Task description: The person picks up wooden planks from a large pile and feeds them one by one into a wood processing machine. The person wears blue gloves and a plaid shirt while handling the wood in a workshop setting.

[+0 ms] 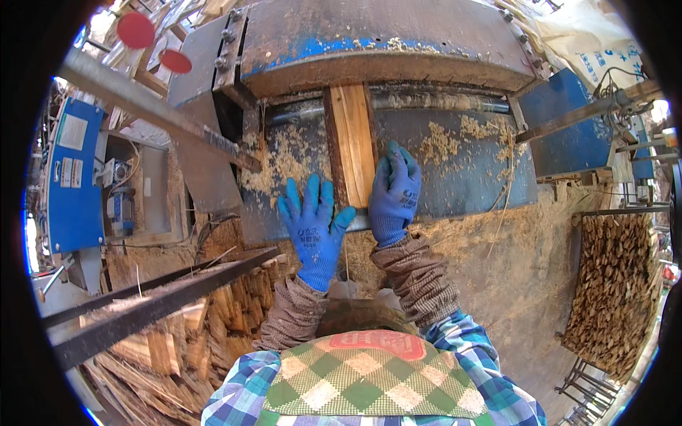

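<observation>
A bark-edged wooden board [353, 142] lies lengthwise on the metal bed of a machine, its far end under the machine's rusty blue housing [398, 62]. My left hand [312, 221], in a blue glove, is spread flat just left of the board's near end, with the thumb close to its bark edge. On the other side, my right hand [396, 190], gloved the same way, rests along the board's right edge. Its fingers lie close together and slightly bent, pointing away from me, not wrapped round the board.
Sawdust [440, 142] covers parts of the metal bed [469, 174]. A roller [440, 99] crosses the bed before the housing. Rough wood pieces [167, 348] fill a metal-framed rack [156, 305] at lower left. Another wood stack [614, 291] stands right. Metal bars [153, 106] slant in from the left.
</observation>
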`<state>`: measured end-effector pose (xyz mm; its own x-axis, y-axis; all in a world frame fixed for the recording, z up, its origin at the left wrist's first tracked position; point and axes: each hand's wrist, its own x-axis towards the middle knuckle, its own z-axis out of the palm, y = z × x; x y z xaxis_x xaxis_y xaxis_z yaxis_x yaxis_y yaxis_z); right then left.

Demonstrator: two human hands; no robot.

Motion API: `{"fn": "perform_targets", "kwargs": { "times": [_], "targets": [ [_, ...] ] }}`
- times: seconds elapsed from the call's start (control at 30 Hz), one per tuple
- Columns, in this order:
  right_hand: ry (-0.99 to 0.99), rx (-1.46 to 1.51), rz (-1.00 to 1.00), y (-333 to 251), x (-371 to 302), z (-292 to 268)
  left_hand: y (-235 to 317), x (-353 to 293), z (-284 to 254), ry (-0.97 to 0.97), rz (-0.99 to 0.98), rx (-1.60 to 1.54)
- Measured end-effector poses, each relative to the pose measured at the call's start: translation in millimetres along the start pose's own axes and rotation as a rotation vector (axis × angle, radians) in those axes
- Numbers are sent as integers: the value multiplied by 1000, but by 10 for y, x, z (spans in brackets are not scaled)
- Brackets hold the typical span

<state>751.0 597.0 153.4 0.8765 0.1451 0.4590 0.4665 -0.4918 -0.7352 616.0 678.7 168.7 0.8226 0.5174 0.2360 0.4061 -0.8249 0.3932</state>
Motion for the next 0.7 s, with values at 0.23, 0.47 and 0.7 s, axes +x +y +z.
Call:
{"fn": "perform_targets", "kwargs": {
  "times": [0.23, 0.47, 0.7],
  "targets": [
    [-17, 13, -50, -120, 68, -13, -39, 235, 64, 47, -85, 137],
    [-83, 33, 12, -152, 52, -150, 98, 224, -6, 5, -99, 129],
    [-588, -163, -649, -190, 238, -75, 77, 212, 165, 122, -59, 123]
  ]
}}
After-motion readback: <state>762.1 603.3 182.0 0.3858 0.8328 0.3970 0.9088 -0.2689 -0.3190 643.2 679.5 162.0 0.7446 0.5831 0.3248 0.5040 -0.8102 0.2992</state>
